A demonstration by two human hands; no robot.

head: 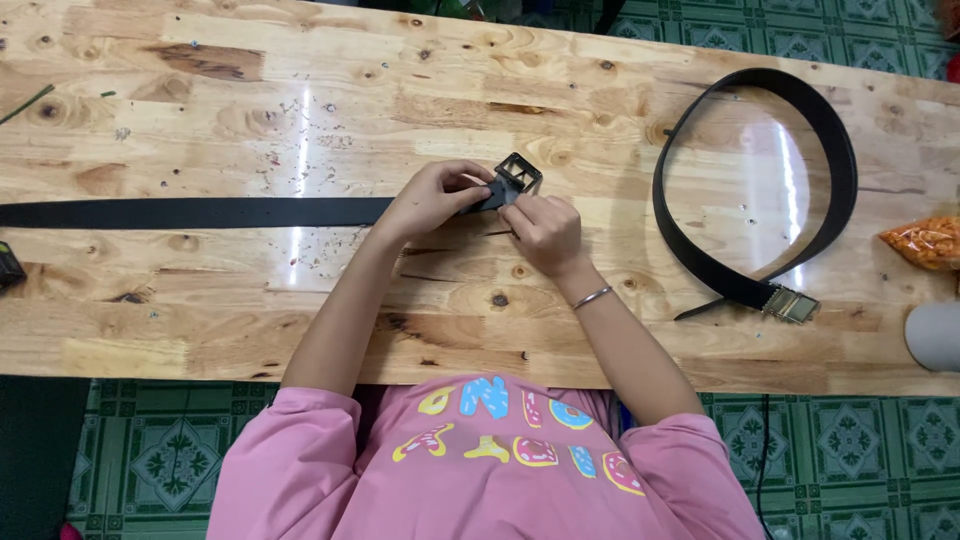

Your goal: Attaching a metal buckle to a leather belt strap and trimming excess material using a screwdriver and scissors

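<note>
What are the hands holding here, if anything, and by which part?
Both the left hand and right hand grip the black belt at its buckle end, right beside the dark buckle.

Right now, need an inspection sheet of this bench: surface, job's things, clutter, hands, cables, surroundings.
Surface: wooden table, knotty, glossy, with small specks near the strap.
Job's things: flat black belt strap running left; dark square buckle at its end.
Clutter: looped black belt with brass-coloured buckle; orange bag; grey round object; dark item at left edge.
Hands: left hand and right hand both grip the strap end at the buckle.
Cables: thin black cable below the table edge.
Surroundings: green patterned floor tiles.
</note>
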